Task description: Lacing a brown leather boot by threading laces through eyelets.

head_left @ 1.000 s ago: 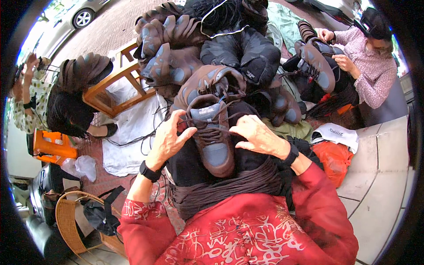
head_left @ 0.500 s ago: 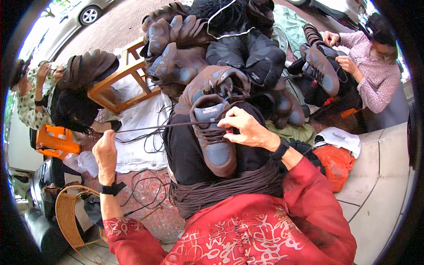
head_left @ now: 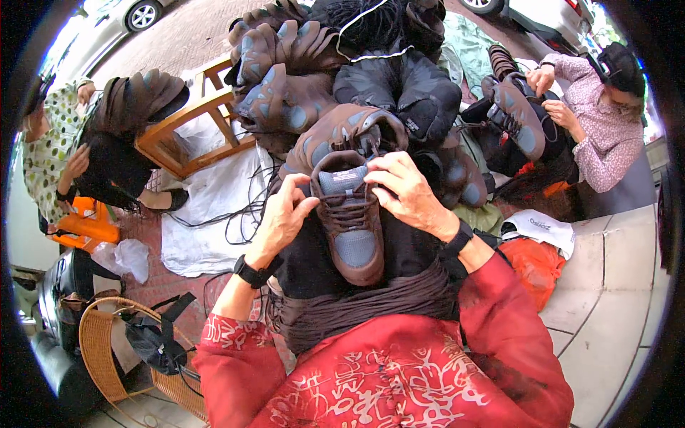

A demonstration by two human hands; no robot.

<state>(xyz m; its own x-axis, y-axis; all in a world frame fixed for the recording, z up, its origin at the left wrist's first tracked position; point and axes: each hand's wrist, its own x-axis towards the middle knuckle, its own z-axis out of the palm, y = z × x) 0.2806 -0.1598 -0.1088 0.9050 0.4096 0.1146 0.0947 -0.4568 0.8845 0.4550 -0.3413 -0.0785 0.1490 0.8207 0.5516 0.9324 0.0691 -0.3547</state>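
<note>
At the centre of the frame a brown shoe [head_left: 349, 217] lies toe-down on the person's lap. The left hand [head_left: 285, 214] pinches its laces at the shoe's left edge, and the right hand [head_left: 403, 189] grips the collar at its upper right. More brown shoes [head_left: 285, 78] are piled in the upper middle.

An outdoor street-side shoe workshop is showing here. People are sitting on brick paving [head_left: 178, 43] beside parked cars [head_left: 135, 11], working around a heaped pile of brown and black sneakers [head_left: 321, 78]. A wooden stool [head_left: 189, 135], a white cloth [head_left: 207, 207] spread on the ground and a wicker basket [head_left: 100, 357] are lying nearby.
</note>
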